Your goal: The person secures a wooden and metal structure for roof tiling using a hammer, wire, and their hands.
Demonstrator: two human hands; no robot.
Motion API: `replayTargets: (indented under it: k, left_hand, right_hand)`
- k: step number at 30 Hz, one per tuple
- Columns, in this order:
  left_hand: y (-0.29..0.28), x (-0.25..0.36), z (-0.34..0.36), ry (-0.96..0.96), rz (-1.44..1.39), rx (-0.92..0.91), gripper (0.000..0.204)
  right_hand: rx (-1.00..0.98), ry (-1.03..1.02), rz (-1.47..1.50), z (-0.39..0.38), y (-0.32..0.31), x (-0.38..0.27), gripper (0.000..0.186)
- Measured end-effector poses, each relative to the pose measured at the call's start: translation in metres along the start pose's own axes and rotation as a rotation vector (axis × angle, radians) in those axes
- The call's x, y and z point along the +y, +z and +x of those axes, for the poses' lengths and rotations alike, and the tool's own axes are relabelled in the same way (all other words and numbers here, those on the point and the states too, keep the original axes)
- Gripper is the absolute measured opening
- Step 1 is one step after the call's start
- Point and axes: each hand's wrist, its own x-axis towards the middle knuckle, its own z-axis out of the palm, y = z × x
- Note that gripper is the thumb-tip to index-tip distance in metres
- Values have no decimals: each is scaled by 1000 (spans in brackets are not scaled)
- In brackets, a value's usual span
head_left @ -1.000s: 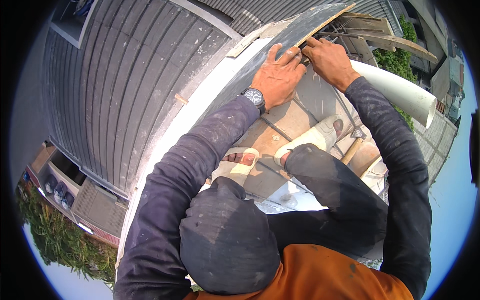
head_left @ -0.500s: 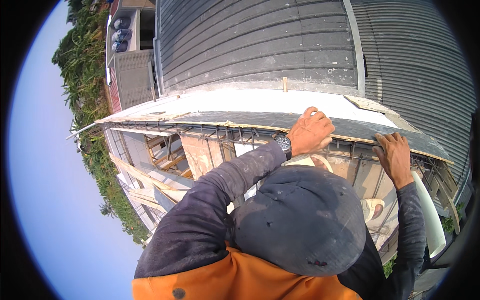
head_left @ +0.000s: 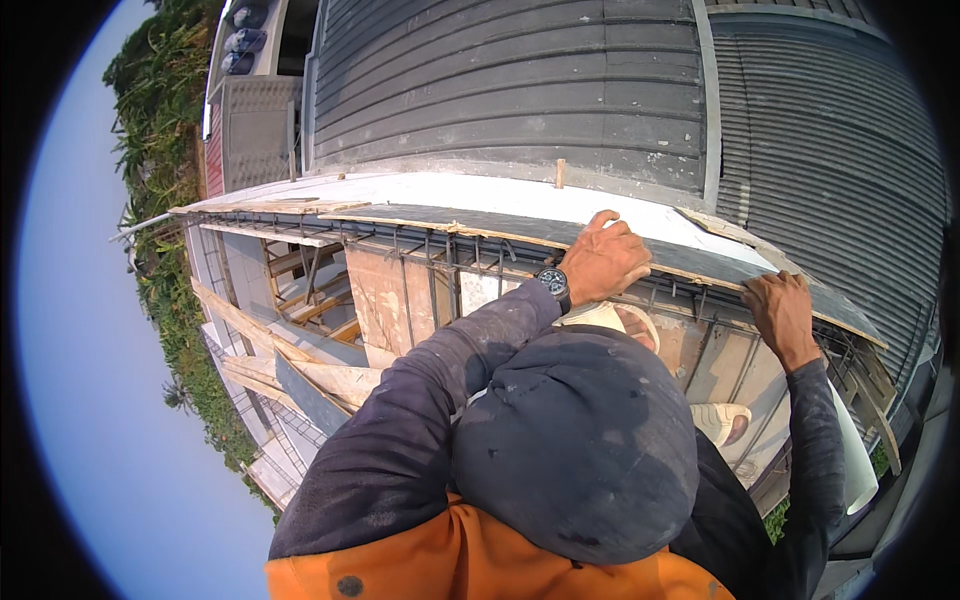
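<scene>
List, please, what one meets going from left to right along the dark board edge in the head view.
Loose wooden plank on the board's left end → small upright wooden peg → left hand with wristwatch, gripping the dark board → right hand on the board's right part.

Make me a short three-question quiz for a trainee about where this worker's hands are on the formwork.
1. True or false: the left hand rests on the dark board.
2. Which wrist carries the wristwatch?
3. The right hand is on: A) the white pipe, B) the dark board's edge, C) a ladder.

Key: 1 true; 2 left; 3 B.
</scene>
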Motion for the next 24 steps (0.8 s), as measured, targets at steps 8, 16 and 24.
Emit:
replayTargets:
  k: [8, 16, 24]
  left_hand:
    - [-36, -25, -34, -134, -8, -15, 27]
    - [-46, -36, -39, -224, -166, -127, 22]
    - [-11, -9, 26, -126, -417, -201, 33]
  right_hand:
    - [-44, 48, 59, 3, -10, 8, 21]
    - [-234, 138, 135, 24, -14, 10, 50]
    - [-116, 93, 53, 23, -6, 10, 53]
